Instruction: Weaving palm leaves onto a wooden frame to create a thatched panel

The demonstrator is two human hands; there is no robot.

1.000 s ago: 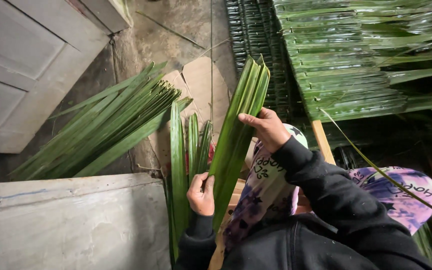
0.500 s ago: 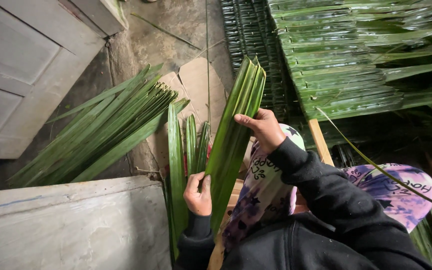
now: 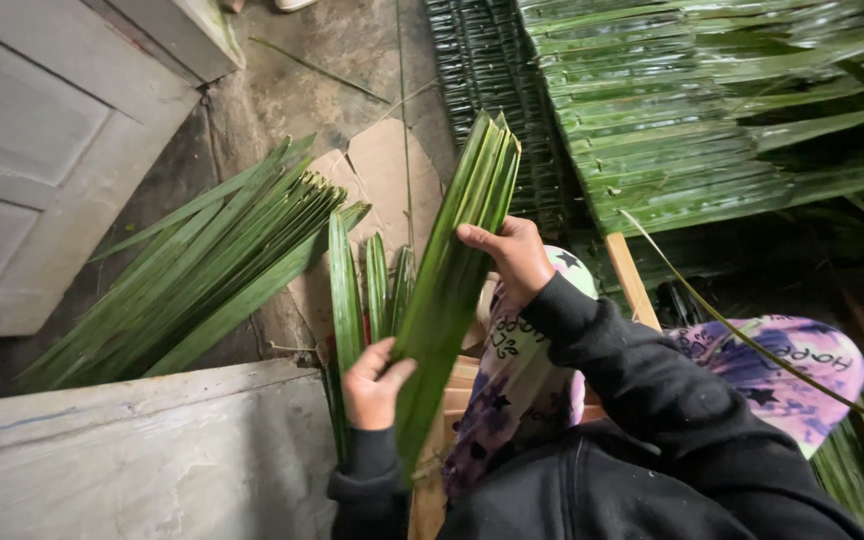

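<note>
Right hand (image 3: 512, 262) clamped on leaf bundle (image 3: 452, 280), long axis running up and away over the lap; left hand (image 3: 372, 385) at its lower edge (fingers (image 3: 392, 372) apart, touching)

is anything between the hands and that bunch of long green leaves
Nothing visible. The right hand grips the leaf bunch partway up, and the left hand touches its lower part with fingers spread. Three loose upright leaves stand just left of it, not in between.
</note>
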